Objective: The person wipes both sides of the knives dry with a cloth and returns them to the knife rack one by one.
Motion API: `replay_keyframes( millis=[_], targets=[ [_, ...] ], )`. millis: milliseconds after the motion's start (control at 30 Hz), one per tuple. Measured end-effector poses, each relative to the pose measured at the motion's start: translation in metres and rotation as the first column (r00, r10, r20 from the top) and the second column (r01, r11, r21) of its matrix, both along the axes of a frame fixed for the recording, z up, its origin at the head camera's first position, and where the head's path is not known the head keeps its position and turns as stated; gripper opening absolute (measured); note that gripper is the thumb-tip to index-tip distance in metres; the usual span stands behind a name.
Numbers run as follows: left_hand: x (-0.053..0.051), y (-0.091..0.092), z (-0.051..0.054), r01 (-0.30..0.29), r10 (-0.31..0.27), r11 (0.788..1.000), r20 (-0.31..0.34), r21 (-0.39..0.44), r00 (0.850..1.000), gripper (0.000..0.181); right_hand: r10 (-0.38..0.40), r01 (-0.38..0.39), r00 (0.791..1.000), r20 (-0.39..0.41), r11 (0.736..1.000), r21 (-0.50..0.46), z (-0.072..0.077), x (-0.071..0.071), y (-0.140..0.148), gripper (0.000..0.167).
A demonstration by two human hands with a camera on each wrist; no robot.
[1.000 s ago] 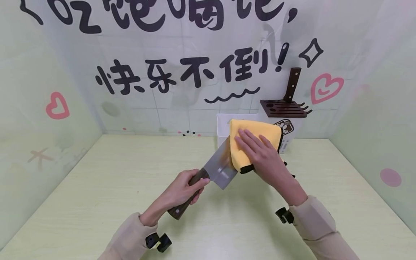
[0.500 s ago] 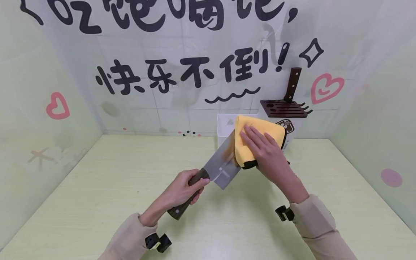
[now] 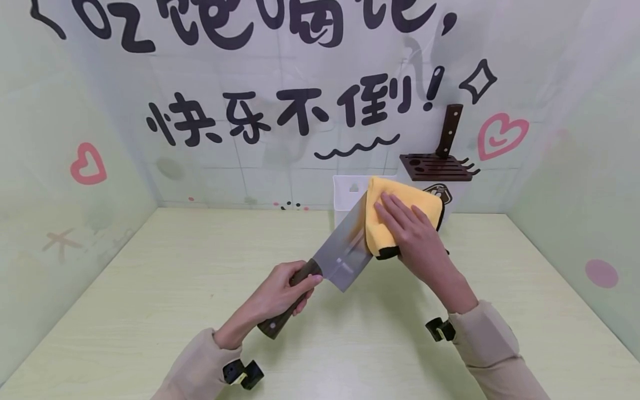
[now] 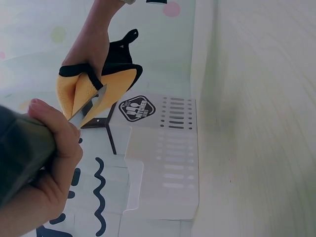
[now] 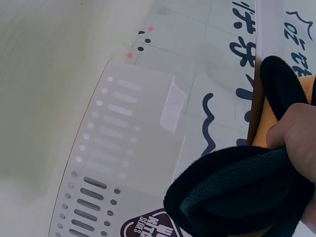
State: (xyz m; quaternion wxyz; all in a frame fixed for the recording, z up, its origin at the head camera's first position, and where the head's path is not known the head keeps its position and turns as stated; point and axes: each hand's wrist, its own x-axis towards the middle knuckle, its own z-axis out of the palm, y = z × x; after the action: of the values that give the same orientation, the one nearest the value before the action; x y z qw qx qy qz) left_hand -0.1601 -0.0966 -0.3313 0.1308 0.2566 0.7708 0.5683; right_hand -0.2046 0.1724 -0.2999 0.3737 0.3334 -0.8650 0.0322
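A cleaver (image 3: pixel 340 250) with a dark wooden handle is held above the table, its blade angled up to the right. My left hand (image 3: pixel 287 289) grips the handle, thumb along its top. A folded yellow cloth (image 3: pixel 400 214) with black edging covers the far end of the blade. My right hand (image 3: pixel 417 239) lies on the cloth with its fingers extended over the front; in the right wrist view its thumb (image 5: pixel 296 140) presses the cloth from behind. The left wrist view shows the cloth (image 4: pixel 118 84) folded around the blade's edge.
Behind the cloth a white slotted holder (image 3: pixel 345 194) stands against the back wall, also in the left wrist view (image 4: pixel 163 168). A dark slotted rack piece with a handle (image 3: pixel 450 130) is at its upper right. Walls enclose the pale table (image 3: pixel 150 311) at the sides and back.
My right hand and the cloth have moved right and slightly up along the blade, uncovering more of it. My left hand and the cleaver have stayed in place.
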Motion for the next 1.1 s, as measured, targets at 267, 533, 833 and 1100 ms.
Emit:
replay_keyframes(
  millis=[267,533,833,1100],
  targets=[
    [0.001,0.000,0.002,-0.005,0.005,1.000,-0.012,-0.004,1.000,0.029,-0.015,0.015,1.000,0.008,1.000,0.002,-0.002,0.002,0.001,0.064],
    [0.001,-0.001,0.003,-0.003,0.003,1.000,-0.010,-0.011,1.000,0.031,-0.030,0.030,1.000,-0.004,0.999,0.026,-0.002,0.005,0.000,0.065],
    [0.000,-0.001,0.003,-0.004,0.004,1.000,-0.021,-0.008,1.000,0.029,-0.002,0.003,1.000,-0.020,0.999,0.051,-0.003,0.010,-0.007,0.065],
    [0.000,-0.001,0.003,-0.011,0.011,1.000,-0.014,-0.013,1.000,0.030,0.043,-0.038,0.997,-0.064,0.996,0.080,-0.007,0.014,-0.014,0.063]
  ],
)
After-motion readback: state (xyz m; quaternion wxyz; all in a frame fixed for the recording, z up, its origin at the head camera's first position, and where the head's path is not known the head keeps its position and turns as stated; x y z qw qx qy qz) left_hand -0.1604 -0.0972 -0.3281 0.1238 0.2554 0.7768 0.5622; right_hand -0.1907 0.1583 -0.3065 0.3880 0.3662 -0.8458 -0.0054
